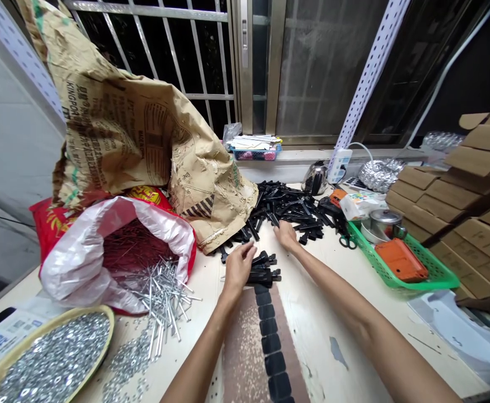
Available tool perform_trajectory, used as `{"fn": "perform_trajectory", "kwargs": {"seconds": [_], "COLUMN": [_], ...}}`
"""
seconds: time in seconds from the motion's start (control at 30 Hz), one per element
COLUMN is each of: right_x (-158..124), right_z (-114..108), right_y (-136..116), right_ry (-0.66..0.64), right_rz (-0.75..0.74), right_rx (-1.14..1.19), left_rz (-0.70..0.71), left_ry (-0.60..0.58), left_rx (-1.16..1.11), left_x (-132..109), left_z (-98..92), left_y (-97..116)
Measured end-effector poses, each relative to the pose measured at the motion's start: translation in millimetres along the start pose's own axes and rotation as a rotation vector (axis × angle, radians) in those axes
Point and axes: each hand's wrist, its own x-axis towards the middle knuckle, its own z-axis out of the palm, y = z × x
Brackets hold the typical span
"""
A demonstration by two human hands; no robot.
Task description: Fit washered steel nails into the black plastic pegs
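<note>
My right hand (286, 235) reaches to the near edge of a pile of black plastic parts (291, 207). Its fingers are closed on one long black plastic part (272, 219). My left hand (239, 266) is beside a small bunch of black plastic parts (265, 274), its fingers loosely bent and slightly apart, with nothing visible in them. Running toward me from that bunch is a row of black square pads (273, 341) on a brown strip (245, 352). The palm side of both hands is hidden.
At left, a red-and-white sack (85, 263) spills metal rods (165, 302), near a yellow bowl (109, 330) of washers. A torn paper bag (144, 129) stands behind. On the right are a green basket (438, 282), scissors (347, 242) and stacked cardboard boxes (467, 235).
</note>
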Motion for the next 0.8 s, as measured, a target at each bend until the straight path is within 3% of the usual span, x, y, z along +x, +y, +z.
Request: {"fn": "perform_trajectory", "kwargs": {"seconds": [0.1, 0.2, 0.27, 0.33, 0.43, 0.5, 0.57, 0.67, 0.73, 0.8], "right_x": [-27.1, -66.2, -89.2, -103.9, -110.6, -109.7, -108.1, -105.9, -105.4, -106.5], "right_z": [-11.9, -15.4, -15.8, -17.1, -21.1, -24.2, -26.3, -26.2, -23.0, -17.7], "right_y": [-5.5, -16.5, -22.6, -24.7, -21.8, -20.9, -25.0, -41.0, -53.0, -61.7], "right_ry": [-0.094, -0.328, -0.536, -0.631, -0.466, -0.369, -0.404, -0.565, -0.629, -0.662], "right_rz": [-0.066, -0.143, -0.154, -0.135, -0.199, -0.302, -0.338, -0.151, -0.023, -0.03], "right_rx": [0.129, 0.338, 0.513, 0.605, 0.508, 0.419, 0.382, 0.47, 0.546, 0.557], "left_rz": [-0.176, -0.311, -0.339, -0.31, -0.157, -0.011, 0.139, 0.276, 0.3, 0.343], "left_ry": [0.065, -0.072, -0.163, -0.107, 0.109, 0.107, -0.03, -0.179, -0.163, -0.12], "left_rx": [-0.218, -0.539, -0.717, -0.767, -0.5, -0.185, 0.077, 0.263, 0.343, 0.444], "left_x": [1.9, 0.0, -2.4, -5.4, -13.5, -22.3, -32.6, -45.0, -48.6, -49.1], "left_z": [0.1, 3.0, 2.7, -2.5, -17.6, -26.8, -31.0, -31.2, -33.0, -38.9], "left_y": [5.5, 13.4, 18.6, 21.6, 22.0, 21.0, 19.6, 16.8, 14.9, 13.0]}}
